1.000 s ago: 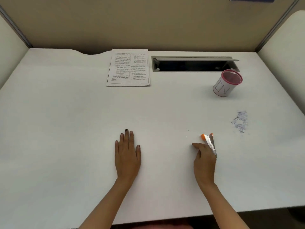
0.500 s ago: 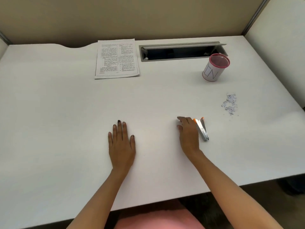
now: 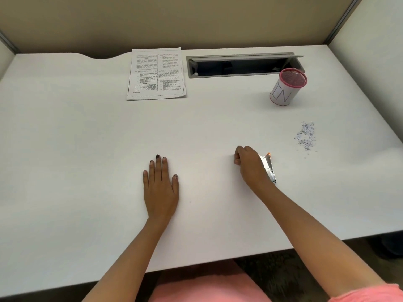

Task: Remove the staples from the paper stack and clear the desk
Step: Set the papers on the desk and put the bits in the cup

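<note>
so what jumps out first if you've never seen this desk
The left hand lies flat on the white desk, the right hand curls beside an orange-tipped staple remover. To the right lies a heap of loose staples, a pink-rimmed cup behind it; the paper stack sits at the back edge.

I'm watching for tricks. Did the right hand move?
Yes. The right hand slid left and up the desk, farther from the staple pile.
</note>
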Available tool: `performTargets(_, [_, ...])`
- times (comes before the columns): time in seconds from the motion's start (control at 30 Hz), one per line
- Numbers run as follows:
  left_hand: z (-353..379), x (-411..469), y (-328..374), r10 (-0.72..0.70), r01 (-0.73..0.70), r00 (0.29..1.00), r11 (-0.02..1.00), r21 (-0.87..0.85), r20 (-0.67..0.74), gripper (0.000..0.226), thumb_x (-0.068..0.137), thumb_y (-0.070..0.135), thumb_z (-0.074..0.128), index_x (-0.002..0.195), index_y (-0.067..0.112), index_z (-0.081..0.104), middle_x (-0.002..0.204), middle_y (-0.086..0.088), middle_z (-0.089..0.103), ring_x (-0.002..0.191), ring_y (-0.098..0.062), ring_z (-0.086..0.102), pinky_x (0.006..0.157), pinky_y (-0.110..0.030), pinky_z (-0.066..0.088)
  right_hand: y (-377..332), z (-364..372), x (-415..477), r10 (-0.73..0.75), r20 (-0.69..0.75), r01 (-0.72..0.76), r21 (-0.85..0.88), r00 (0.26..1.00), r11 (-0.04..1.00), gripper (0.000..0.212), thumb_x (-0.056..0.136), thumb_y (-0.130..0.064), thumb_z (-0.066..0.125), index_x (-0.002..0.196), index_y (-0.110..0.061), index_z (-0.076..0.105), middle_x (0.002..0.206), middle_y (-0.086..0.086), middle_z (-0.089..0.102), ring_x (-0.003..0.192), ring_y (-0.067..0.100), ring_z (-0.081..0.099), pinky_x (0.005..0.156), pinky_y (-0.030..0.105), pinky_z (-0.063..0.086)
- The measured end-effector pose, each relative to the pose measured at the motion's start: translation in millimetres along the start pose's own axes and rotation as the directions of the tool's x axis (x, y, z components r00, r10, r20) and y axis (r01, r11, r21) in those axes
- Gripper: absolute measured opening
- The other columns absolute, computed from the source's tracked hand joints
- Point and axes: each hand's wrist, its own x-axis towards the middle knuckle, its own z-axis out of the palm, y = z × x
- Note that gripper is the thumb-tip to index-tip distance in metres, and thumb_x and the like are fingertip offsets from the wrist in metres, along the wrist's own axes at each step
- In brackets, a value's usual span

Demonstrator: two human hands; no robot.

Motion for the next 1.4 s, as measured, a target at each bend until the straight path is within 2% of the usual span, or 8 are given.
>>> performTargets(0.13, [0,0,1,-0.006,0.006,1.000,1.000,-0.009,-0.009,0.059,0.098,0.038,0.024,0.151,0.012,0.024,0.160,-0.006,0.021,0.147,-0.023,0.020,0.120,-0.043,0.015,0,2,-5,-0.047,-0.046,0.045,-0.052,0.998,0.998,0.029,0.074,0.019,0.040,0.088,-0.001,0.055,0.088,0.016,0.056,0.083,0.032,0.059,0.068,0.041,0.047])
performTargets(0.4, [-1,-1,1,-0.009,0.009,1.000,1.000,-0.017,-0.012,0.059,0.098,0.037,0.024,0.151,0.012,0.023,0.160,-0.005,0.021,0.147,-0.023,0.020,0.120,-0.043,0.015,5,5,-9,-0.006,-0.139,0.022,0.118,0.990,0.993,0.024,0.077,0.017,0.053,0.081,-0.006,0.058,0.083,0.008,0.055,0.063,-0.006,0.046,0.058,0.016,0.033])
performTargets(0.57, [0,-1,1,-0.011,0.011,1.000,1.000,-0.012,-0.007,0.059,0.098,0.037,0.025,0.151,0.013,0.023,0.160,-0.004,0.020,0.148,-0.022,0.018,0.120,-0.043,0.014,10,6,-8,-0.056,-0.130,0.053,-0.025,0.990,0.998,0.028,0.074,0.015,0.052,0.079,-0.012,0.055,0.078,0.001,0.053,0.064,0.014,0.053,0.071,0.020,0.043])
performTargets(0.67, [0,0,1,-0.012,0.012,1.000,1.000,-0.012,-0.005,0.059,0.098,0.037,0.024,0.151,0.013,0.023,0.160,-0.004,0.020,0.148,-0.022,0.018,0.121,-0.042,0.014,-1,-2,-9,-0.080,-0.147,0.061,-0.127,0.986,0.990,0.029,0.071,0.017,0.039,0.080,-0.003,0.058,0.079,0.009,0.056,0.064,0.022,0.045,0.061,0.016,0.020])
performTargets(0.73, [0,0,1,-0.012,0.012,1.000,1.000,-0.010,-0.003,0.059,0.098,0.038,0.024,0.151,0.013,0.023,0.160,-0.004,0.020,0.148,-0.022,0.018,0.121,-0.042,0.014,-6,-3,-11,-0.098,-0.161,0.069,-0.175,0.982,0.982,0.033,0.062,0.020,0.038,0.075,-0.003,0.058,0.074,0.011,0.057,0.060,0.024,0.045,0.061,0.039,0.006])
performTargets(0.87, [0,0,1,-0.012,0.011,1.000,1.000,-0.003,-0.005,0.059,0.098,0.037,0.025,0.151,0.012,0.024,0.160,-0.005,0.020,0.147,-0.022,0.019,0.120,-0.043,0.015,6,6,-8,-0.007,-0.095,0.018,0.116,0.995,0.993,0.035,0.063,0.021,0.038,0.078,-0.006,0.054,0.078,0.010,0.054,0.071,0.026,0.052,0.062,0.034,0.038])
performTargets(1.27, [-2,0,2,-0.013,0.013,1.000,1.000,-0.010,0.002,0.059,0.097,0.037,0.026,0.151,0.013,0.024,0.160,-0.004,0.019,0.148,-0.022,0.018,0.120,-0.043,0.015,-4,-15,-11,0.234,-0.061,-0.214,0.233,0.970,0.949,0.008,0.080,-0.011,0.071,0.075,-0.004,0.069,0.076,0.007,0.071,0.066,0.016,0.055,0.072,-0.008,0.022])
performTargets(1.4, [-3,0,2,-0.012,0.012,1.000,1.000,-0.012,0.005,0.060,0.097,0.038,0.024,0.151,0.013,0.024,0.160,-0.004,0.019,0.148,-0.021,0.018,0.120,-0.042,0.014,-5,-14,0,0.263,0.005,-0.263,0.075,0.965,0.962,0.013,0.076,-0.004,0.062,0.067,0.005,0.066,0.069,0.018,0.069,0.068,0.033,0.063,0.064,0.030,0.047])
